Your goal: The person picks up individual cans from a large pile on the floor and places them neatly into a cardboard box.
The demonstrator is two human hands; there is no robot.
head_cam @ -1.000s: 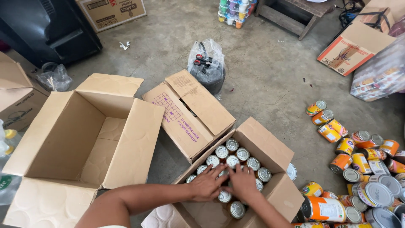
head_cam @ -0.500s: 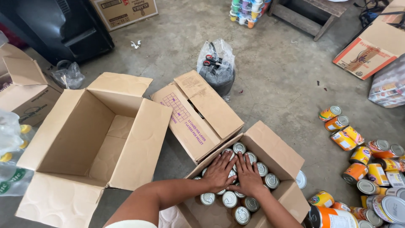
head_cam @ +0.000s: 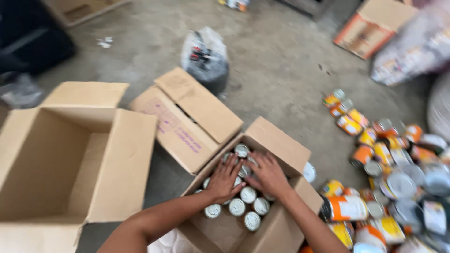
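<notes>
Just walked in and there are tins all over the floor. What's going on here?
A person leans over an open cardboard box on the concrete floor, with both hands flat on the upright cans packed inside: left hand, right hand. The box is only partly filled. More orange-labelled cans lie loose in a heap to the right. A larger empty cardboard box stands open on the left.

Head camera is looking steeply down, close over the open carton (head_cam: 281, 145) of cans. Floor is filling the frame (single view only).
</notes>
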